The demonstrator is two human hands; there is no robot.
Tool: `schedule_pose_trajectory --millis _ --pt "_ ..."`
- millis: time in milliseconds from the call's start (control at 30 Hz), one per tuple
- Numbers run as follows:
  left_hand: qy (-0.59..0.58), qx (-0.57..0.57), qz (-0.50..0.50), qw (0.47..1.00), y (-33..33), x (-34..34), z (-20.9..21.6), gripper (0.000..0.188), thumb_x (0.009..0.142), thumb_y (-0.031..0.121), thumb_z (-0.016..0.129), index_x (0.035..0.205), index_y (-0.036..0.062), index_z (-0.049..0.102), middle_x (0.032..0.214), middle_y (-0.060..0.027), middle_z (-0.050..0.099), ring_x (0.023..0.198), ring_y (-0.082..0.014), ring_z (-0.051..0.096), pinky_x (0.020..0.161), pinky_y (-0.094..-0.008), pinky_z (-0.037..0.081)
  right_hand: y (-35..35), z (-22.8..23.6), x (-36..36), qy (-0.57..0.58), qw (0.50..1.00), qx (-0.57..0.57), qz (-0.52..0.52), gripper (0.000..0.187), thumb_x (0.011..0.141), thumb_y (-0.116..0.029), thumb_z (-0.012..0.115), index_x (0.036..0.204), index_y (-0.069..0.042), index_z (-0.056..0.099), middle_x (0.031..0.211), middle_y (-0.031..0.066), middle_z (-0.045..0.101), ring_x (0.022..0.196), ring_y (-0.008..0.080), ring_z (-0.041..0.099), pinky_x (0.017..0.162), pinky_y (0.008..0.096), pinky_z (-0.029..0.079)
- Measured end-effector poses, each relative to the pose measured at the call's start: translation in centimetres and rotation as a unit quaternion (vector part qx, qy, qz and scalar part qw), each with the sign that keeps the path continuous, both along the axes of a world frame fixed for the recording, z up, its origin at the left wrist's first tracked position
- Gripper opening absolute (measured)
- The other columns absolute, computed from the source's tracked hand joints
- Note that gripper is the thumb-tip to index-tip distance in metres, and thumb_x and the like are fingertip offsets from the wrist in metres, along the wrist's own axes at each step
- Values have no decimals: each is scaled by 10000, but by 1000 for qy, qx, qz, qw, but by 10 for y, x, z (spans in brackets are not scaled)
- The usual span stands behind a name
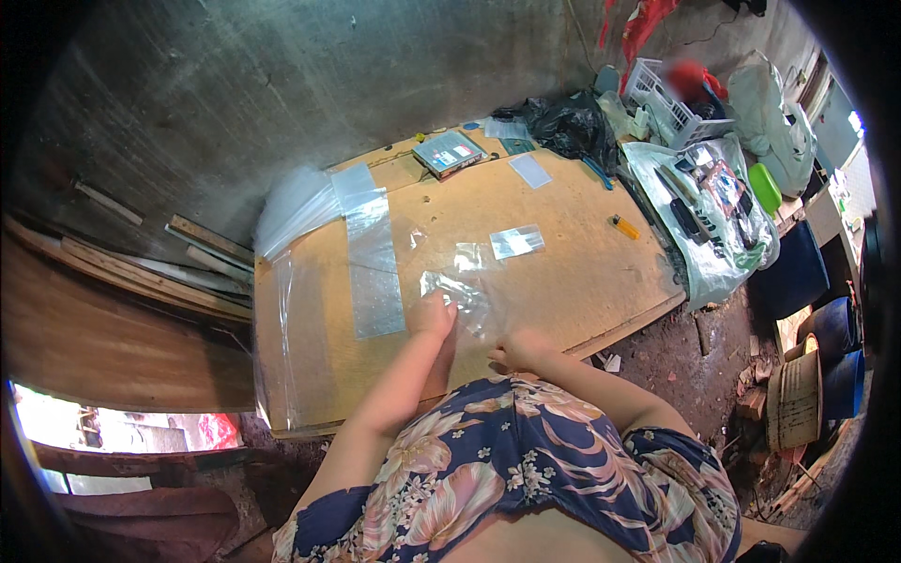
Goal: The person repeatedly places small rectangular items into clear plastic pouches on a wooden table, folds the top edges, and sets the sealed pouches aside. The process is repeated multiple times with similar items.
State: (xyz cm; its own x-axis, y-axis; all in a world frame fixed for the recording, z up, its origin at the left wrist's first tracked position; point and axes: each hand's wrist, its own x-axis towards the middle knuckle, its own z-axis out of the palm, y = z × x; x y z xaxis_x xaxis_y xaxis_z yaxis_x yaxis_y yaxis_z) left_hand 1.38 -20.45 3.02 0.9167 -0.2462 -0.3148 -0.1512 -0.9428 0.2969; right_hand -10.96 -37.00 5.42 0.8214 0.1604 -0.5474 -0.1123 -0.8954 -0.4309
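A clear, shiny piece of plastic film [474, 298] lies crumpled near the front of the wooden table. My left hand [434, 315] is closed on the film's left side. My right hand [522, 351] is by the table's front edge, just right of the film's near end. Its fingers are curled together, and what they hold, if anything, cannot be made out. Beyond my hands lies a small clear packet [517, 242] with a pale piece in it. Left of my left hand, a long clear plastic strip [368, 253] lies flat.
A stack of clear plastic sheets [305, 211] rests at the table's far left. Further back are a flat boxed case [449, 153], a pale rectangular sheet [530, 172] and a black bag [568, 122]. On the right sit a yellow lighter [624, 226] and a plastic bag [704, 267] bearing tools.
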Motion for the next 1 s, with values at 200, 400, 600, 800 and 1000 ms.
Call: schedule_pose_trajectory --millis 200,400,600,800,1000 --pt "-141 -17 -165 976 -7 -47 -33 576 786 375 627 1276 91 521 1377 -185 424 1308 -369 347 1020 -508 337 18 -10 12 -136 977 154 -55 268 845 -235 555 1027 -70 662 952 188 664 913 380 620 839 433 494" --pt "-78 87 -396 911 12 -66 -38 729 803 462 546 1428 145 349 1503 -145 264 1408 -351 177 1099 -570 161 29 -33 28 -174 968 167 -74 428 861 -270 528 1259 -111 539 1381 158 444 1220 341 469 982 472 411" --pt "-59 2 -452 890 37 -56 -12 829 787 545 566 1457 141 291 1542 -119 187 1425 -333 133 1115 -556 138 -23 -22 24 -93 974 -156 -137 664 875 -522 497 1440 -218 324 1539 101 200 1406 370 169 1059 644 192" --pt "-53 -7 -456 889 62 -39 -4 887 747 586 598 1450 133 304 1548 -114 167 1431 -320 121 1119 -555 131 -73 -13 20 -96 946 -242 -193 625 863 -537 510 1390 -216 413 1517 143 239 1392 377 205 1072 616 190" --pt "-44 -3 -472 881 81 -22 3 912 688 596 647 1427 147 359 1537 -113 207 1423 -332 150 1111 -569 155 -23 -27 101 -168 980 -108 5 553 883 -495 503 1377 -257 432 1505 149 265 1387 361 229 1102 576 178"
